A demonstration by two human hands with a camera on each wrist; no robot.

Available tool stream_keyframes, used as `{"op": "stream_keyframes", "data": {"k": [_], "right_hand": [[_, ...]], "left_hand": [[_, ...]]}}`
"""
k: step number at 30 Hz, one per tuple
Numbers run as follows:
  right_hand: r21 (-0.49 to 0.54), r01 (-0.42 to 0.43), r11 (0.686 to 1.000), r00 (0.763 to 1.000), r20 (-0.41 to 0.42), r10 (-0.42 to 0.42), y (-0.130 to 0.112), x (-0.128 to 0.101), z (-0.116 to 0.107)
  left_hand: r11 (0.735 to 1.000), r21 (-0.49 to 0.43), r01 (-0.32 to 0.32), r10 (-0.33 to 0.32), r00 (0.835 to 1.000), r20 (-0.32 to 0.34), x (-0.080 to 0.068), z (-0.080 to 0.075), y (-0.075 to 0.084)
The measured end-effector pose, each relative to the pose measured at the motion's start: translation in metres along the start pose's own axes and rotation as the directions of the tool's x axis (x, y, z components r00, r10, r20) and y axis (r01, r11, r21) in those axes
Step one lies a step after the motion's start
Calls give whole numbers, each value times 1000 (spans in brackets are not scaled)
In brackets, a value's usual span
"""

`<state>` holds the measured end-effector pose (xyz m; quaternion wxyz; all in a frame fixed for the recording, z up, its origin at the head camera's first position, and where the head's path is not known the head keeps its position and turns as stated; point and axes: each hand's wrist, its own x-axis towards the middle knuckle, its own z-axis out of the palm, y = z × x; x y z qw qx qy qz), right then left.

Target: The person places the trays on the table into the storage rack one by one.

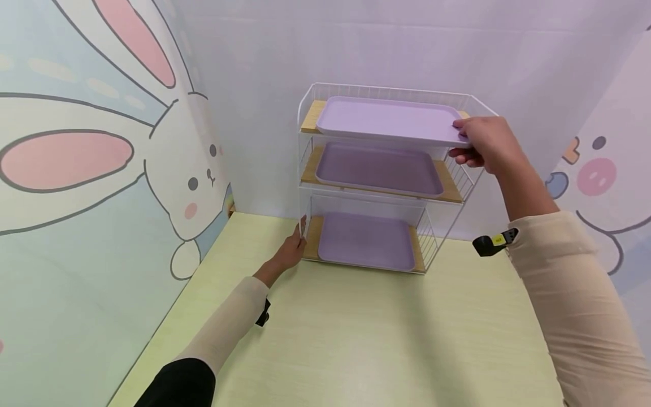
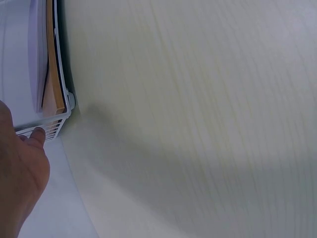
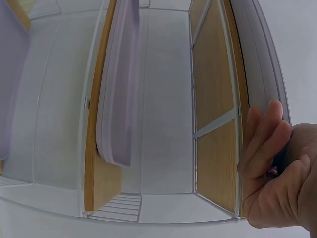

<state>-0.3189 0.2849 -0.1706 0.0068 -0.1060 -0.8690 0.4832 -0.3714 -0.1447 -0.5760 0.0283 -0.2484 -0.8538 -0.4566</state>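
Note:
A white wire rack (image 1: 366, 195) with wooden shelf boards (image 1: 450, 183) stands against the back wall. On its top shelf lies a light purple tray (image 1: 386, 117); my right hand (image 1: 490, 141) pinches that tray's front right corner, thumb on top and fingers beneath. A second purple tray (image 1: 378, 168) lies on the middle shelf, and a third purple tray (image 1: 366, 242) on the bottom one. Low at the rack's left side, my left hand (image 1: 290, 249) grips the wire frame. In the left wrist view the thumb (image 2: 37, 136) lies over the side wires; the other fingers are mostly hidden.
The rack stands at the far edge of a pale wood-grain table (image 1: 346, 333). A wall with a cartoon rabbit (image 1: 183, 164) rises on the left, another cartoon wall (image 1: 600, 164) on the right. A plain pale wall (image 1: 254, 113) is behind the rack.

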Motion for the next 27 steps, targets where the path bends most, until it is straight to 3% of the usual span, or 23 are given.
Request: {"op": "stream_keyframes", "data": {"k": [5,7,10,13,17,22,24,27], "right_hand": [[-19,2,1000,1000,-2,-2,1,-1,-1],[7,-6,1000,1000,-30,6,2,-2,0],[70,-10,997,997,-73,15,4,-3,2],[136,5,991,996,-91,7,6,-3,5],[215,64,974,994,-97,-43,16,-6,8],[308,209,928,972,-169,-163,38,-14,12],[336,268,903,957,-204,-208,48,-18,15],[303,324,896,932,-265,-247,60,-27,18]], "left_hand": [[999,8,-44,44,999,-26,18,14,-67],[1000,11,-24,25,999,-31,21,16,-77],[1000,17,-23,24,999,-38,21,16,-75],[998,18,-53,54,998,-41,12,8,-52],[995,18,-99,99,994,-40,5,2,-36],[997,0,-80,80,997,-1,8,0,-46],[997,7,-80,80,997,7,13,1,-56],[998,-21,-60,61,997,46,17,-1,-63]]}}
